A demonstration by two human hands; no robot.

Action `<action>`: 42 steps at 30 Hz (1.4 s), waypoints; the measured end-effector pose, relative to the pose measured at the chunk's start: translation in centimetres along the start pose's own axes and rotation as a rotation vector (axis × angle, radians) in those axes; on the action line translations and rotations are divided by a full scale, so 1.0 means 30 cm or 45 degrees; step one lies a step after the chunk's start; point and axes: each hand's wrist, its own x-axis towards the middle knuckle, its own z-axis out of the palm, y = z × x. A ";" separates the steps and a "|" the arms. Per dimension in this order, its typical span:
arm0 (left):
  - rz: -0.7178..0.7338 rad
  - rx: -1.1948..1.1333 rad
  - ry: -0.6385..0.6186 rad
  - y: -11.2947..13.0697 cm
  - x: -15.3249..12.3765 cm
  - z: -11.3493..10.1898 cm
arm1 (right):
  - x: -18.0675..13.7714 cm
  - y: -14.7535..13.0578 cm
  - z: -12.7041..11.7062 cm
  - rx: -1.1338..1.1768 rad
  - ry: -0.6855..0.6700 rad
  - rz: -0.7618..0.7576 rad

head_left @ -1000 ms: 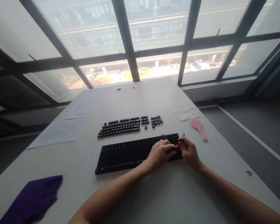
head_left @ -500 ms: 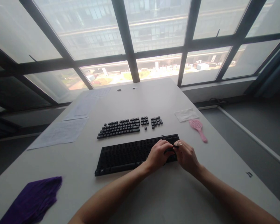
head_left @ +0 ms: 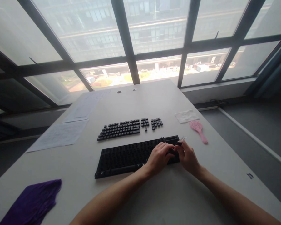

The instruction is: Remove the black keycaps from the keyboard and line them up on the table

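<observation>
A black keyboard (head_left: 128, 154) with most of its keycaps off lies in front of me on the white table. My left hand (head_left: 160, 154) rests over its right part, fingers curled and thumb bent in; whatever is between the fingertips is hidden. Close beside it, my right hand (head_left: 188, 157) is closed around a small tool with a black body and thin wire ends, which looks like a keycap puller (head_left: 179, 143). Its wires point up and away from the keyboard. Beyond the keyboard, loose black keycaps (head_left: 119, 129) are laid out in keyboard order.
To the right lie a pink hairbrush (head_left: 199, 129) and a white wipe (head_left: 186, 116). Paper sheets (head_left: 58, 136) cover the left side, and a purple cloth (head_left: 32, 203) is at the near left. A small dark piece (head_left: 250, 176) sits near the right edge.
The right hand has turned the puller so its wire ends now point up and outward. The left hand stays over the keyboard's right end, its fingertips shifted slightly.
</observation>
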 end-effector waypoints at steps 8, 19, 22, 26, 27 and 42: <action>0.080 0.108 -0.015 0.012 -0.007 0.003 | 0.008 0.004 0.008 0.144 0.090 0.183; -0.223 0.405 0.095 -0.166 0.172 -0.147 | 0.002 0.019 0.016 0.203 0.027 0.179; -0.184 0.557 0.005 -0.218 0.217 -0.150 | 0.002 0.016 0.014 0.220 0.013 0.169; -0.089 0.667 -0.067 -0.256 0.238 -0.133 | 0.003 0.015 0.011 0.239 0.014 0.158; -0.078 0.680 -0.069 -0.262 0.239 -0.129 | 0.003 0.017 0.011 0.240 0.018 0.158; -0.210 0.732 0.044 -0.298 0.266 -0.146 | -0.006 0.017 0.011 0.308 0.039 0.143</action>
